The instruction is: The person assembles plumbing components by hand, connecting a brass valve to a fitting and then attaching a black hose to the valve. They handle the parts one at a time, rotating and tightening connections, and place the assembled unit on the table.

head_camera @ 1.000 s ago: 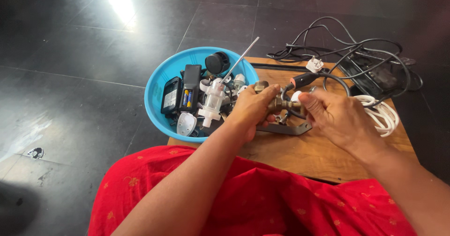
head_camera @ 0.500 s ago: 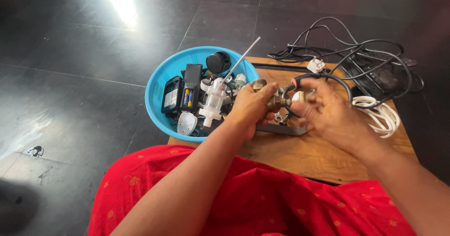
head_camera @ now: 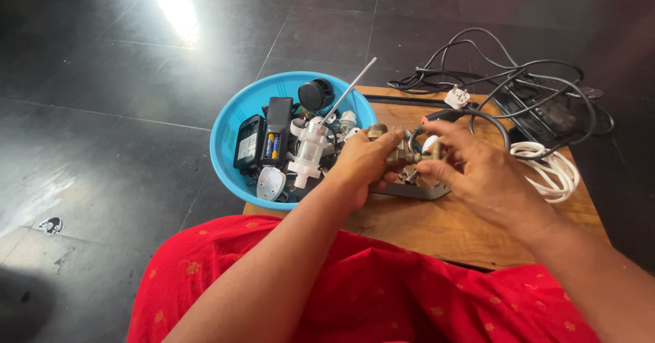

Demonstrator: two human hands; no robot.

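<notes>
While seated at a wooden table [head_camera: 437,230], I grip a brass fitting [head_camera: 402,155] at frame centre, left hand [head_camera: 365,162] and right hand [head_camera: 477,176] both clenched around it, beside a blue bowl [head_camera: 228,131].

Likely a home: dark tiled floor [head_camera: 136,77], low wooden table [head_camera: 437,227], blue basin [head_camera: 228,128] of oddments.
</notes>
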